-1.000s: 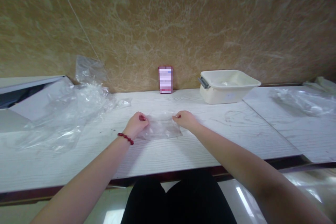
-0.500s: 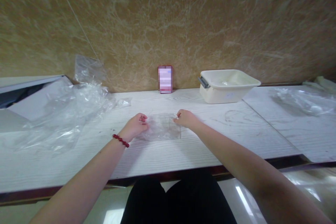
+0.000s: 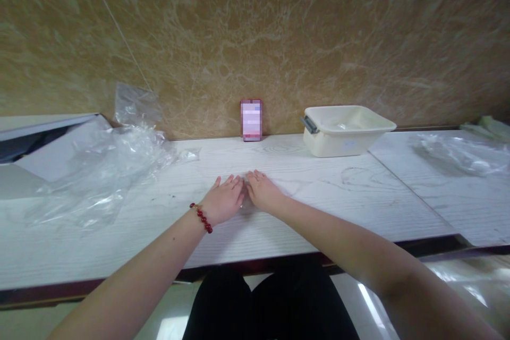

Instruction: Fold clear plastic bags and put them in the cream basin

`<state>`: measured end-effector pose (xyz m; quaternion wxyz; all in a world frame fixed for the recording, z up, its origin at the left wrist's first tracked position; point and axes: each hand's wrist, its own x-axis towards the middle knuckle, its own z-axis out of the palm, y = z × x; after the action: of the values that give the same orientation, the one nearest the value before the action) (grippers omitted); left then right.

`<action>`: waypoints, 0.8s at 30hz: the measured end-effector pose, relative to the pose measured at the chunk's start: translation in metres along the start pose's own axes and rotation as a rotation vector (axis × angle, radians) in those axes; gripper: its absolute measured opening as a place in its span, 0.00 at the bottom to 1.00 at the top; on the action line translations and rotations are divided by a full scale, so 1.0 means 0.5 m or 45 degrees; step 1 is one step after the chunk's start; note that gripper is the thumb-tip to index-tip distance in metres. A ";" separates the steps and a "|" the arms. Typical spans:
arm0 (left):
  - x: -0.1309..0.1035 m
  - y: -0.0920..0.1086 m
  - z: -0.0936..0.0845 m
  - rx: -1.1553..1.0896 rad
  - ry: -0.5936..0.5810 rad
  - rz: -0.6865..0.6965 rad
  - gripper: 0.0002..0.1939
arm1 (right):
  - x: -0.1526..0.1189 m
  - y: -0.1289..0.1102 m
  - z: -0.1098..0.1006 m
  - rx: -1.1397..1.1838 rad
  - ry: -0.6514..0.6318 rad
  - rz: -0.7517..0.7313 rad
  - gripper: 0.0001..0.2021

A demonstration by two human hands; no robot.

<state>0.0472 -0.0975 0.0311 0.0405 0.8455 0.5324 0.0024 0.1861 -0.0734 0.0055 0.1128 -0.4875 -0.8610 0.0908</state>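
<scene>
Left hand (image 3: 223,200) and right hand (image 3: 263,191) overlie clear bag (image 3: 246,204); long axis hidden

head: single view from wearer's head | faces forward and down | near, above table (image 3: 295,159), wall (image 3: 255,42) beyond | lap (image 3: 271,303) at bottom edge

Brown marbled wall (image 3: 239,53), pale wood-grain tabletop (image 3: 374,191); glossy floor (image 3: 176,303), apparently tiled, reflecting light.

left hand (image 3: 223,202) and right hand (image 3: 263,192) flat over clear plastic bag (image 3: 247,201) on white table (image 3: 338,188)
</scene>
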 end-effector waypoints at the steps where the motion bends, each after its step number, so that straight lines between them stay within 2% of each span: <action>1: -0.003 0.002 0.008 0.026 -0.028 -0.011 0.23 | -0.002 0.002 0.006 -0.010 0.001 0.002 0.22; 6: -0.031 0.003 0.041 0.056 -0.048 -0.042 0.25 | -0.018 0.010 0.023 -0.057 0.041 0.014 0.24; 10: -0.043 0.002 0.044 0.061 -0.064 -0.066 0.27 | -0.026 0.007 0.024 -0.092 0.058 0.042 0.26; 17: -0.015 0.021 0.026 0.071 0.056 -0.125 0.25 | -0.036 -0.001 0.015 -0.127 0.002 0.090 0.27; 21: -0.006 0.034 0.045 0.041 0.082 -0.182 0.25 | -0.038 -0.002 0.016 -0.127 -0.026 0.147 0.27; 24: -0.019 0.026 0.064 0.038 0.104 -0.224 0.26 | -0.037 0.003 0.019 -0.136 -0.048 0.217 0.29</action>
<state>0.0561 -0.1138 0.0004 0.0062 0.7952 0.6058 0.0255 0.1940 -0.0888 -0.0058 0.0623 -0.5626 -0.8219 0.0634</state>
